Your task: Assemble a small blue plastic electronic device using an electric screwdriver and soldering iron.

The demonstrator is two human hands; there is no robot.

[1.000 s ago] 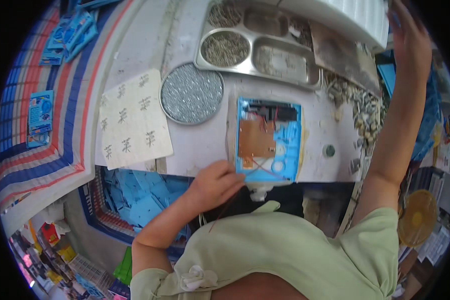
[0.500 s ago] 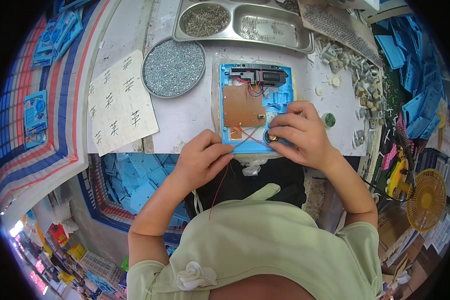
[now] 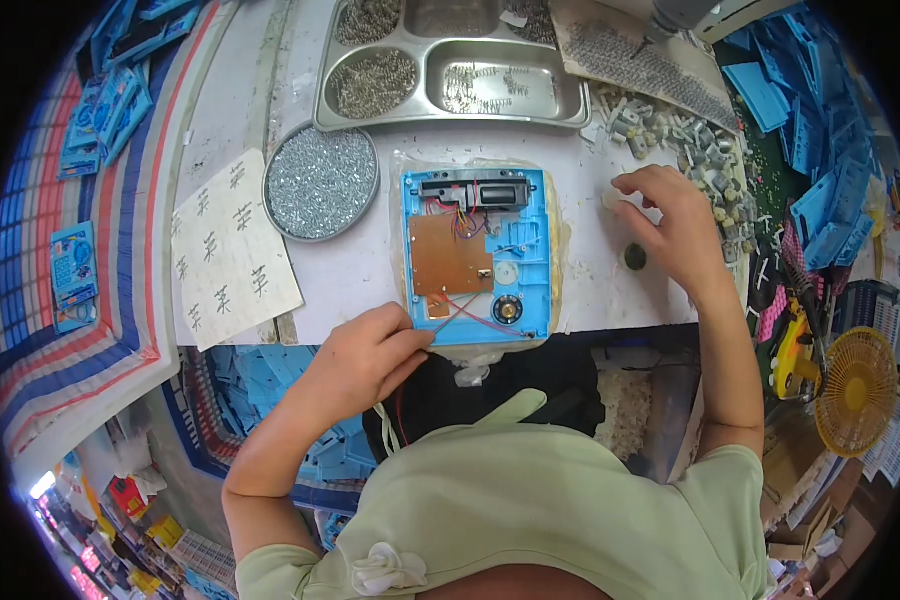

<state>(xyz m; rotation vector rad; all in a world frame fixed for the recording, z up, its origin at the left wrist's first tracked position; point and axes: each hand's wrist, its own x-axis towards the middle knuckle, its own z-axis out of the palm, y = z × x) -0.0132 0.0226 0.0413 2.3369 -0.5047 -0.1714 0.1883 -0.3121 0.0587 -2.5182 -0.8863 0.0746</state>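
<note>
A blue plastic casing [image 3: 538, 240] lies open-side up before me. It holds a brown circuit board [image 3: 450, 250], a black module [image 3: 475, 193] with coloured wires, and a small round speaker [image 3: 508, 310] at its lower right. At the casing's lower left corner my left hand [image 3: 370, 358] pinches a thin red wire [image 3: 454, 318]. My right hand [image 3: 675, 225] is off to the right of the casing, thumb and forefinger apart beside a small white plastic part [image 3: 611, 200]. Whether the fingertips touch that part is unclear.
A round dish of small screws [image 3: 322, 180] and a metal tray [image 3: 455, 118] with springs stand beyond the casing. Small motors [image 3: 705, 150] lie heaped at right, near a green disc [image 3: 635, 257]. A handwritten paper sheet [image 3: 235, 250] lies left; a yellow fan [image 3: 856, 390] stands far right.
My right hand has left the speaker and moved right to the white part, uncovering the speaker. My left hand keeps its pinch at the casing's corner. The whole view has shifted somewhat.
</note>
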